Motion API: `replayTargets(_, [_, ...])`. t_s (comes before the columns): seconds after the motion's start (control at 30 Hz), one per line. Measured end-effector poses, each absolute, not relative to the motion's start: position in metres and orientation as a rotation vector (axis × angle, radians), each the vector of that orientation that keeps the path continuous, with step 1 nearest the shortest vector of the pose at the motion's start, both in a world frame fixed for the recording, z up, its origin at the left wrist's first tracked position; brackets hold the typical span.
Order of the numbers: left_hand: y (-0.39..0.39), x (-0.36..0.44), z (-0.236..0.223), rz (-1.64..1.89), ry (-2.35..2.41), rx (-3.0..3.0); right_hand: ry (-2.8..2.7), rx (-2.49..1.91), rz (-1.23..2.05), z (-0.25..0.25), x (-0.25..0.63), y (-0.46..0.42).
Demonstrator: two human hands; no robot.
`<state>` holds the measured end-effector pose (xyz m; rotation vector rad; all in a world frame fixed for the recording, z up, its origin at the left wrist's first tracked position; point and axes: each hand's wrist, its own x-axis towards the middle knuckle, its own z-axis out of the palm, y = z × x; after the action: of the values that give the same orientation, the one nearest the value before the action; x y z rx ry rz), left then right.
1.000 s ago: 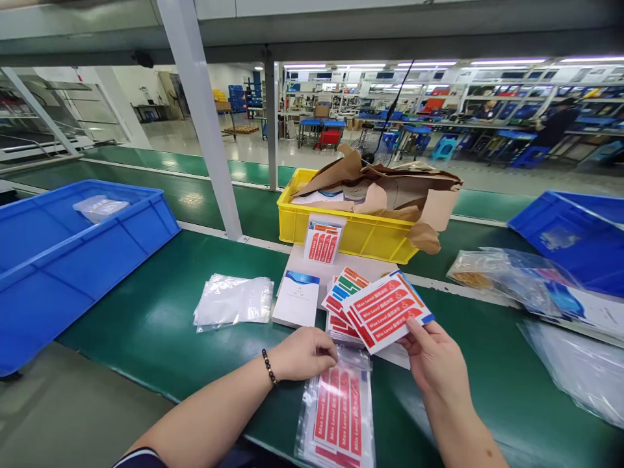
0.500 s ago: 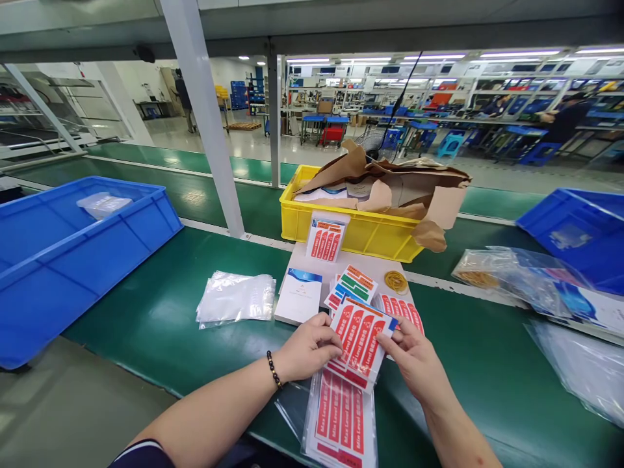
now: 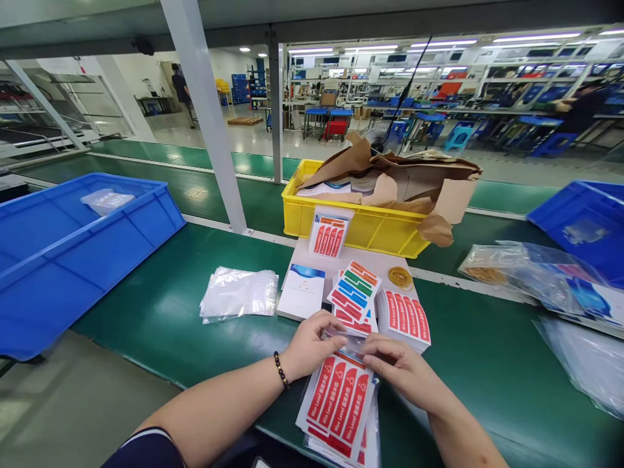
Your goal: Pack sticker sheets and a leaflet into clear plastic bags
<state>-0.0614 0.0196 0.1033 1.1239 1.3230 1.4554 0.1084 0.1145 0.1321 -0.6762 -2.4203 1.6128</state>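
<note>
My left hand [image 3: 312,343] and my right hand [image 3: 398,369] both pinch the top edge of a clear plastic bag with a red label sheet [image 3: 338,403] lying on the green belt in front of me. The red sheet lies partly inside or on the bag; which one I cannot tell. Just beyond my hands sit a stack of red label sheets [image 3: 405,314], a stack of multicoloured label sheets [image 3: 355,288] and a white booklet [image 3: 303,290]. A coil of rubber bands [image 3: 400,277] lies behind them.
A pile of empty clear bags [image 3: 240,293] lies to the left. A blue crate [image 3: 73,244] stands far left, a yellow crate [image 3: 358,227] with brown paper behind, another blue crate [image 3: 585,224] at the right, with plastic bags [image 3: 536,276] in front of it.
My right hand brought the red label sheet down from the air to the bag. Both hands closed on the bag's top edge. The view tilted down slightly.
</note>
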Motion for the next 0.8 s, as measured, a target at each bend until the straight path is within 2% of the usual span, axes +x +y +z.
replayTargets(0.17, [0.022,-0.063,0.103,1.257,1.303,0.919,-2.171,-0.911,1.669,0.125,0.110,0.115])
replayTargets(0.37, [0.021,-0.063,0.106,1.256,1.416,1.020,-2.099,-0.908,1.819,0.123,0.104,0.114])
replayTargets(0.53, [0.020,-0.060,0.104,1.260,1.433,1.093,-2.264,-0.836,1.520,0.126,0.099,0.110])
replayTargets(0.8, [0.018,-0.054,0.105,1.213,1.437,1.195,-2.442,-0.709,1.278,0.127,0.092,0.098])
